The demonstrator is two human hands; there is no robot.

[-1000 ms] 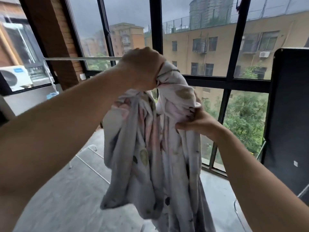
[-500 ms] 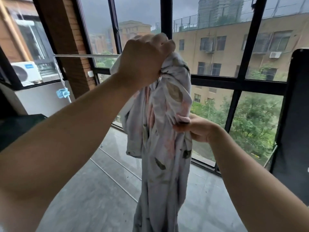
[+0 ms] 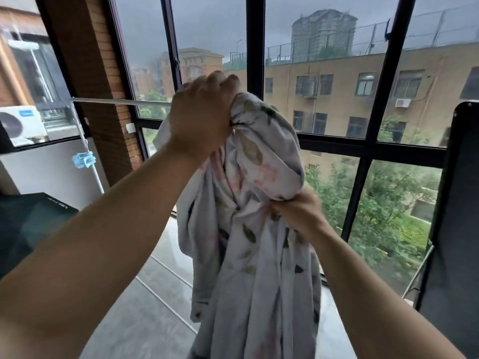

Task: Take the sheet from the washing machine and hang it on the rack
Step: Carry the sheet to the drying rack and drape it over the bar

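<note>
A pale sheet (image 3: 255,242) printed with leaves and pink flowers hangs bunched in front of me, in the middle of the view. My left hand (image 3: 201,117) grips its top in a fist, raised high. Lower and to the right, my right hand (image 3: 298,213) pinches a fold of the same sheet. The white rack's top bar (image 3: 116,101) runs level behind my left hand, and its upright pole (image 3: 89,161) slants down at the left. The sheet's lower end leaves the view at the bottom.
Large black-framed windows (image 3: 255,60) fill the wall ahead. A brick pillar (image 3: 108,86) stands at the left. A blue peg (image 3: 83,159) clips onto the rack pole. A dark appliance top (image 3: 31,216) sits low left, a dark panel (image 3: 456,203) at the right. Thin rack rails (image 3: 166,301) cross the grey floor.
Both hands have risen slightly with the sheet. The bunch has turned and drawn narrower. The view has shifted so the rack pole and peg show further in from the left.
</note>
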